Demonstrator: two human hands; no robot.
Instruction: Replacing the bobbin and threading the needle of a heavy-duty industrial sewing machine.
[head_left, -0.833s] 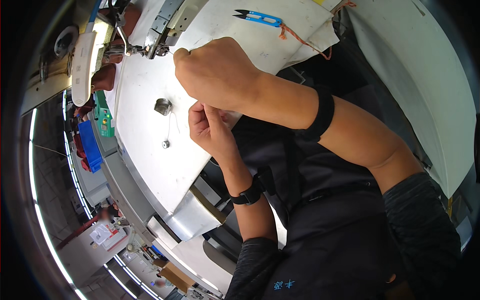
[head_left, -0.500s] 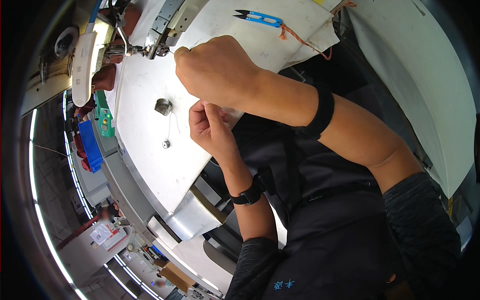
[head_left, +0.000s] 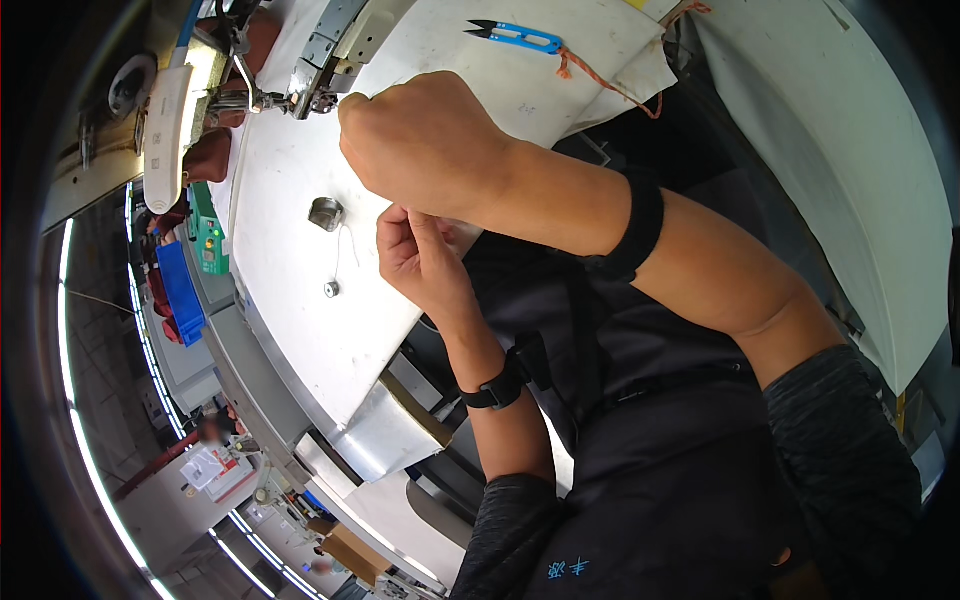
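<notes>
My right hand (head_left: pixel 425 140) is closed, its back turned up and knuckles close to the metal arm end of a sewing machine (head_left: pixel 318 95). What its fingers hold, if anything, is hidden. Just below it, my left hand (head_left: pixel 425 255) is closed in a pinch, thumb pressed to the curled fingers; I cannot make out what is between them. Left of the hands, a round metal bobbin case (head_left: pixel 325 213) lies on the white tabletop (head_left: pixel 290 330). A small metal bobbin (head_left: pixel 332 289) rests below it, with a loose thread (head_left: pixel 354 246) running between.
Blue thread snips (head_left: pixel 520 38) with an orange cord (head_left: pixel 610 88) lie at the far side of the table. A white lamp or machine housing (head_left: pixel 168 140) stands at the upper left. A blue bin (head_left: pixel 180 292) and a green box (head_left: pixel 208 230) sit beyond the table's left edge.
My right hand has shifted slightly left, closer to the machine's metal end. My left hand has barely moved; the bobbin case and bobbin lie as before.
</notes>
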